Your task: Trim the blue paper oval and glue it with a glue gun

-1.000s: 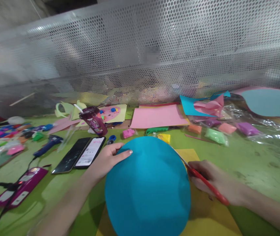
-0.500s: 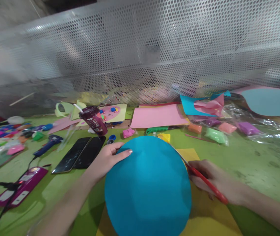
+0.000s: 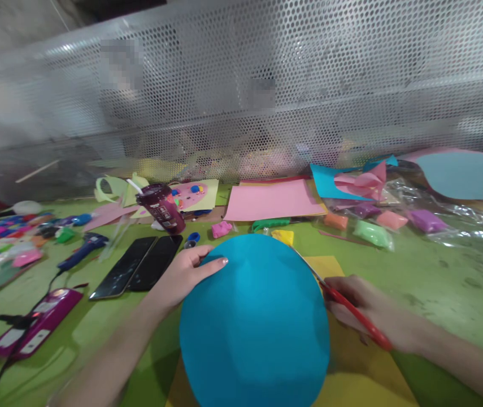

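Note:
A round sheet of blue paper [image 3: 253,322] is held up in front of me by its upper left edge. My left hand [image 3: 190,271] pinches that edge, thumb on the face and fingers behind. In my right hand [image 3: 362,311] are red-handled scissors [image 3: 357,314], their blades lying along the sheet's upper right edge. Whether the blades are apart cannot be made out. Below the blue disc a yellow sheet [image 3: 364,373] lies on the green table, partly covered.
Two phones [image 3: 137,265] lie left of the disc, near a dark drink cup [image 3: 162,209]. A glue gun [image 3: 82,251] and purple power strip [image 3: 35,322] sit farther left. Pink paper [image 3: 273,200] and bagged clay [image 3: 372,233] lie behind, before a perforated metal screen [image 3: 241,85].
The blue disc has shifted very slightly to the left. Both hands and the scissors are almost where they were.

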A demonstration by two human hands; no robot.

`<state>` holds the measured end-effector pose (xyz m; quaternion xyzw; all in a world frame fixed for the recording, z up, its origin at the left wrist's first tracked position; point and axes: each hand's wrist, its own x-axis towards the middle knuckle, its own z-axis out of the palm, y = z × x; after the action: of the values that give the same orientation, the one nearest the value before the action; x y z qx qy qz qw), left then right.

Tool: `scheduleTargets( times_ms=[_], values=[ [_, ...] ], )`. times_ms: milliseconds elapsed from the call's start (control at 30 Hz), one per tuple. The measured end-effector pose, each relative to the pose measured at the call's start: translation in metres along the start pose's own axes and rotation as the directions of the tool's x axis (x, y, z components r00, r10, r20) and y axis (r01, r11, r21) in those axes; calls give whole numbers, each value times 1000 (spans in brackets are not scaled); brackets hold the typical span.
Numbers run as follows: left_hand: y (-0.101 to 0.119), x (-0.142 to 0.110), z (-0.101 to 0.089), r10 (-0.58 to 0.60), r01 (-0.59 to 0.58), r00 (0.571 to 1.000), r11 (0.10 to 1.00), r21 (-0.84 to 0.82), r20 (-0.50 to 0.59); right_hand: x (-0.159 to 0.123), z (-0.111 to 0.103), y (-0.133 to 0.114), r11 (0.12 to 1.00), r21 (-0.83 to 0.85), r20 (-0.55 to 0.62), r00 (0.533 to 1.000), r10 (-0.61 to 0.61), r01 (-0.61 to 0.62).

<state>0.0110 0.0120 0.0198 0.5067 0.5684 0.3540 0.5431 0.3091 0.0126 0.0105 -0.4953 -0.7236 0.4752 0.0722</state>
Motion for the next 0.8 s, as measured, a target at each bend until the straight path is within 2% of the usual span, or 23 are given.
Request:
scheduleTargets(
  times_ms=[367, 800],
  values=[
    [5, -1, 2, -30, 30, 999, 999, 30, -15, -5, -2, -8, 994, 78, 7, 997, 80, -80],
    [4, -1, 1, -21, 21, 1000, 1000, 9, 0, -5, -1, -7, 997, 68, 17, 999, 43, -45]
  ],
)
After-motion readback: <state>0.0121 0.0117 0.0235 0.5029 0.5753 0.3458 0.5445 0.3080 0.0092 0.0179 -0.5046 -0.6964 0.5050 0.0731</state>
